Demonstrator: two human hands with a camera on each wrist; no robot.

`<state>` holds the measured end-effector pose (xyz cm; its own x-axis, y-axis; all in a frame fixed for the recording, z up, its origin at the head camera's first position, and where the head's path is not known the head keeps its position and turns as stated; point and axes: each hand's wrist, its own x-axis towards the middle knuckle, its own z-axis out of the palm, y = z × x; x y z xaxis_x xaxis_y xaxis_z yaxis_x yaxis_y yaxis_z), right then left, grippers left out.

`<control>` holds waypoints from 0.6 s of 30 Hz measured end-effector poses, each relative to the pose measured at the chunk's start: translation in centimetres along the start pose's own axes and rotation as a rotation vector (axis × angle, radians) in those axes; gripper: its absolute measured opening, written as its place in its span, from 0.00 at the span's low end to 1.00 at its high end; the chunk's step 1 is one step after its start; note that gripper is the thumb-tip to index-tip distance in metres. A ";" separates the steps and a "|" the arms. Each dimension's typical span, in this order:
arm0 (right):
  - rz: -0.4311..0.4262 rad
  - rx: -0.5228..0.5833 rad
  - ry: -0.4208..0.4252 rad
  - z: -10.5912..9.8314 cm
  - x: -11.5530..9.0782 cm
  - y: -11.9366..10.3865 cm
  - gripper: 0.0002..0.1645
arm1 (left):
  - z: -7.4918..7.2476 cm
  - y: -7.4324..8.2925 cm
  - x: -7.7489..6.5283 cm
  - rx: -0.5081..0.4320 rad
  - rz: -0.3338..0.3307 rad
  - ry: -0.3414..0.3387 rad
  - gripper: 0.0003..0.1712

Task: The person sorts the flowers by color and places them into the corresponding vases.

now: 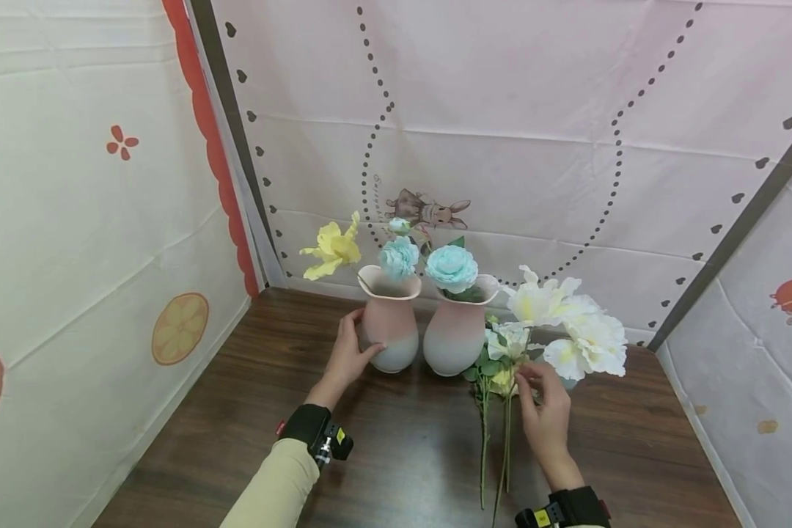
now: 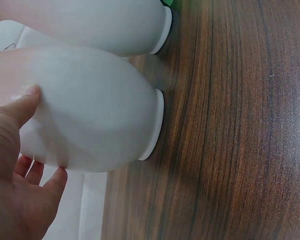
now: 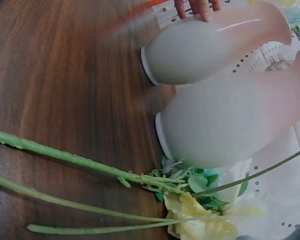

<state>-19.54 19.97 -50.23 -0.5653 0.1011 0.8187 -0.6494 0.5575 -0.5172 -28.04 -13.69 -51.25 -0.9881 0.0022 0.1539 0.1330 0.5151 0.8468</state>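
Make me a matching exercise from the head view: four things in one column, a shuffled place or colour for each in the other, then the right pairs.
1. Left hand
2. Right hand
3. Largest blue bloom
4. Tabletop

A. At the mouth of the right vase
B. Against the side of the left vase
C. Dark brown with wood grain
D. By the loose stems

Pairs: 1-B, 2-D, 3-A, 4-C

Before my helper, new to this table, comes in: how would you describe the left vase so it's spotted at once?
On the dark table, before the patterned backdrop, stand two vases, pink above, white below. The left hand grips the left vase. Unlike the right vase, it has a yellow flower leaning leftward from its mouth.
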 end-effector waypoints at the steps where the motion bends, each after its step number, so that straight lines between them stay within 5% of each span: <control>1: -0.002 -0.003 0.004 -0.1 0.1 0.1 0.18 | 0.0 0.0 0.0 -0.001 0.005 -0.002 0.48; 12: -0.026 -0.029 0.039 -1.3 2.0 1.0 0.08 | 0.1 -0.3 0.1 0.003 -0.003 -0.002 0.47; 18: -0.021 -0.045 0.063 -1.8 3.1 1.1 0.14 | 0.1 -0.4 0.0 0.007 -0.003 -0.002 0.47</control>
<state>-21.03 22.40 -47.83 -0.5176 0.1395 0.8442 -0.6369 0.5961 -0.4890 -28.15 -13.76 -51.61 -0.9886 0.0025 0.1506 0.1298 0.5211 0.8435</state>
